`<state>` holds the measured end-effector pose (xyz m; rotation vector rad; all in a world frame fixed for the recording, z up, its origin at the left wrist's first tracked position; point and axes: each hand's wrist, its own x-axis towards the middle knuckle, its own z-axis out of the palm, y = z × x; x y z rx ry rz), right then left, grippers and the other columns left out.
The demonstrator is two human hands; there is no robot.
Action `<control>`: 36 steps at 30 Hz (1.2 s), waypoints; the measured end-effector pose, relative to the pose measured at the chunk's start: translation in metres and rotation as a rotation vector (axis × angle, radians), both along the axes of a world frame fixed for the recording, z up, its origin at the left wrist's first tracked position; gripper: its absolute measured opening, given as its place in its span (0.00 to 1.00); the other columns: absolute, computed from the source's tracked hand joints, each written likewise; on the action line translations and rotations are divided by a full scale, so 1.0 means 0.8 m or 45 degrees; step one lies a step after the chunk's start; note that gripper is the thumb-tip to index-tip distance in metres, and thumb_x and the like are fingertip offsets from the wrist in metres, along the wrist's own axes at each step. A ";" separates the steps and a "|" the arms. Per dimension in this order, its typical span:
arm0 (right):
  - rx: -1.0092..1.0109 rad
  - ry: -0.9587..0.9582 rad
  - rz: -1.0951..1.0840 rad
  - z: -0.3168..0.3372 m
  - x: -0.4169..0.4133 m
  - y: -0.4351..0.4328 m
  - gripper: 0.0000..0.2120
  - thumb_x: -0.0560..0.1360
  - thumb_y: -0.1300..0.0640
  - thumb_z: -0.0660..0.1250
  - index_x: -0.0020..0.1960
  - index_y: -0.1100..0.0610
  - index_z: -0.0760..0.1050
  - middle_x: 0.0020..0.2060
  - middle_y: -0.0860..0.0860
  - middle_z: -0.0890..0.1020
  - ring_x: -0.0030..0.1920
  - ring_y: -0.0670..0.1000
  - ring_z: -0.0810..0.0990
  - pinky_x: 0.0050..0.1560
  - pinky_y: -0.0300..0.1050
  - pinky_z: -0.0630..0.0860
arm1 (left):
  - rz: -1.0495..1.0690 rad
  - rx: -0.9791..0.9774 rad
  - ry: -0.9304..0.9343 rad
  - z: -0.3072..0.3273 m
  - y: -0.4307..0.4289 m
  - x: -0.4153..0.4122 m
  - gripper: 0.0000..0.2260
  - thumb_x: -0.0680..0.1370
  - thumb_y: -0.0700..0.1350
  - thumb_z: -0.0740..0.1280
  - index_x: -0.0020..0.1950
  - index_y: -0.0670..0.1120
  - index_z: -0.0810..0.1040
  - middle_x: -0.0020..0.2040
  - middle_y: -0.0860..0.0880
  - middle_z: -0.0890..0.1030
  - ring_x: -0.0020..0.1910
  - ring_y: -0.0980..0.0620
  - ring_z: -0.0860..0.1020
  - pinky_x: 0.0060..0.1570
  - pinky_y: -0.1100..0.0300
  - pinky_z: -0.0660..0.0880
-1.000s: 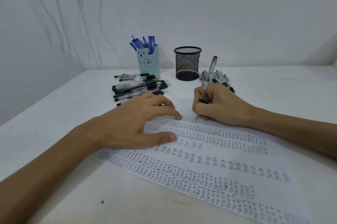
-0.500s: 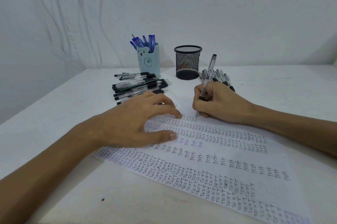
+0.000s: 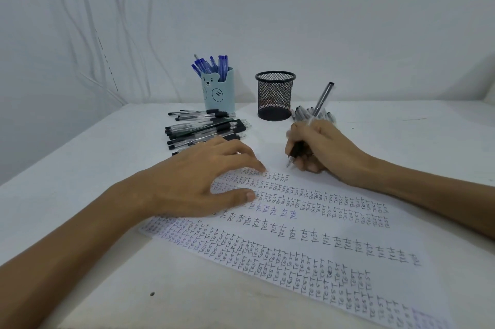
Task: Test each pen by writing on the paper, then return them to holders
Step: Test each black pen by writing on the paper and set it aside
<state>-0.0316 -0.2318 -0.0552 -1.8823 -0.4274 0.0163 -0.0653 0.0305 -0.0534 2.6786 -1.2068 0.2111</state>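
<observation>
Now that the right hand (image 3: 326, 149), grip pinched round 1 pen (image 3: 322, 102), has lifted its tip off the paper (image 3: 316, 224), this test looks done; the left hand (image 3: 198, 181) stays flat.

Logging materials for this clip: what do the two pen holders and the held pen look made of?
Black holder: likely metal wire mesh, matt black; its lattice wall is see-through. Bear holder: probably plastic or silicone, smooth, opaque pale blue. Pen in the right hand: translucent plastic barrel, dark grip section.
</observation>
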 end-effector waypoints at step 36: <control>-1.118 -0.275 -0.679 0.034 0.140 -0.053 0.24 0.80 0.48 0.61 0.30 0.58 0.63 0.29 0.55 0.69 0.39 0.59 0.74 0.32 0.43 0.64 | 0.394 -0.145 -0.323 -0.013 0.012 0.020 0.05 0.81 0.53 0.66 0.53 0.57 0.81 0.45 0.63 0.76 0.40 0.69 0.72 0.37 0.70 0.64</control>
